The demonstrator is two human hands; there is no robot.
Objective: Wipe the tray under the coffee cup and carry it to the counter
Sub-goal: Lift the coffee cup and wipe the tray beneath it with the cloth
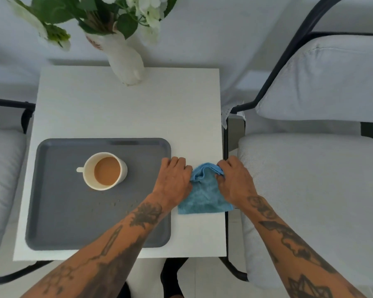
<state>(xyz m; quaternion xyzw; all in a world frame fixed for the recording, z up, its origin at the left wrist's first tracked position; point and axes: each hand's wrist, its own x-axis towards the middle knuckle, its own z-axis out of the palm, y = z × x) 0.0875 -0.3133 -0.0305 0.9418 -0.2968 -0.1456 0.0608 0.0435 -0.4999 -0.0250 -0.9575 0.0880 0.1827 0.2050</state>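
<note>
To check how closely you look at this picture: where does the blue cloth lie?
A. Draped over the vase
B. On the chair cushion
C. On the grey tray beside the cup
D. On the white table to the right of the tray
D: the blue cloth lies on the bare white table just right of the grey tray, with the left hand and right hand gathering it.

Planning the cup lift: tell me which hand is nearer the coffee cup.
Left. The left hand rests at the tray's right edge, right of the coffee cup; the right hand is farther right, beyond the cloth.
</note>
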